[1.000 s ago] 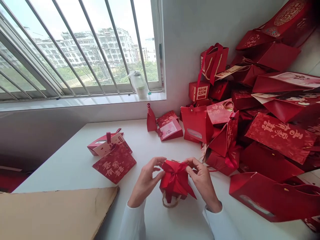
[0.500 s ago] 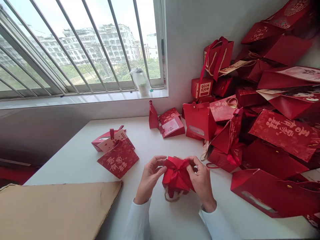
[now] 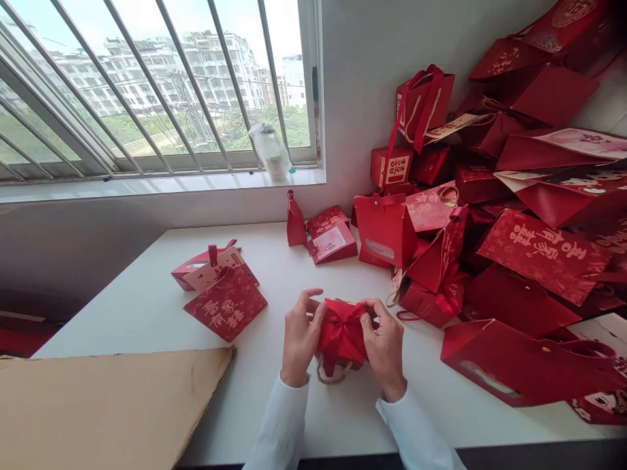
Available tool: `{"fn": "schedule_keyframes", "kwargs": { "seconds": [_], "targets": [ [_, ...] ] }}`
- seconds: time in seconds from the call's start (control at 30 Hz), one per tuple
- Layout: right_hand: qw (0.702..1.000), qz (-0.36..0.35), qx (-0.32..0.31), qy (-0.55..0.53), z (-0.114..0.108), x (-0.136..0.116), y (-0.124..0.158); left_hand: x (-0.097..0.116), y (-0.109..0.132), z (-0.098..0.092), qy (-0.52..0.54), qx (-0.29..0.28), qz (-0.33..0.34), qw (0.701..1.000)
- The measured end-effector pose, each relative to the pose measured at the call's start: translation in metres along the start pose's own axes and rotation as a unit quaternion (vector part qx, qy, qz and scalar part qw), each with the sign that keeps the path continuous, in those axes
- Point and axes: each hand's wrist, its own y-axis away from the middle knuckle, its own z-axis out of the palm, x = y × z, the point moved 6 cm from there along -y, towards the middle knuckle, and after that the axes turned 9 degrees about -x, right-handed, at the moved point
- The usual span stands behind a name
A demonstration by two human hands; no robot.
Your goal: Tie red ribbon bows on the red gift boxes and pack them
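Observation:
A small red gift box with a twisted rope handle sits on the white table in front of me. Across its top lies a red ribbon bow. My left hand is at the bow's left side, thumb raised against its edge and fingers bent, the index finger reaching out above. On the right side, my right hand pinches the bow's other loop between thumb and fingers. The box's far side is mostly hidden.
Red gift bags and boxes pile up on the right. A patterned red bag stands to the left, behind a cardboard sheet. Small boxes stand by the wall. A plastic-wrapped container rests on the sill of the barred window.
My left hand has turned more upright, its thumb lifted higher along the bow. My right hand stays at the bow's right loop. The whole view has shifted slightly.

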Motion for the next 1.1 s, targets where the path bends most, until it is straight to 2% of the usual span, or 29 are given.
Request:
{"fn": "schedule_keyframes", "kwargs": {
  "seconds": [0.1, 0.2, 0.53, 0.67, 0.77, 0.87, 1.0, 1.1],
  "targets": [
    [1.000, -0.002, 0.018, 0.008, -0.001, 0.001, 0.001, 0.001, 0.000, 0.004, -0.056, 0.053, 0.003, 0.997],
    [1.000, -0.003, 0.027, 0.012, 0.001, 0.003, 0.002, 0.000, -0.001, 0.004, -0.088, 0.075, -0.001, 0.993],
    [0.999, -0.009, 0.033, 0.023, 0.006, 0.004, 0.005, -0.009, -0.005, 0.002, -0.052, 0.059, -0.024, 0.997],
    [1.000, -0.002, 0.018, 0.010, 0.006, 0.000, 0.003, -0.015, -0.006, 0.002, -0.026, 0.053, -0.023, 0.998],
    [0.999, 0.023, -0.033, -0.031, 0.001, 0.002, 0.000, -0.016, -0.007, 0.001, -0.013, 0.037, -0.030, 0.999],
    [0.986, 0.046, -0.098, -0.127, -0.010, 0.011, 0.001, -0.012, -0.001, -0.004, -0.008, 0.029, -0.036, 0.999],
    [0.962, 0.089, -0.096, -0.239, -0.031, 0.034, 0.011, -0.013, 0.017, -0.011, -0.027, 0.044, -0.048, 0.998],
    [0.939, 0.158, -0.131, -0.274, -0.025, 0.048, 0.022, -0.022, 0.033, -0.006, -0.004, 0.030, -0.063, 0.998]
  ]
}}
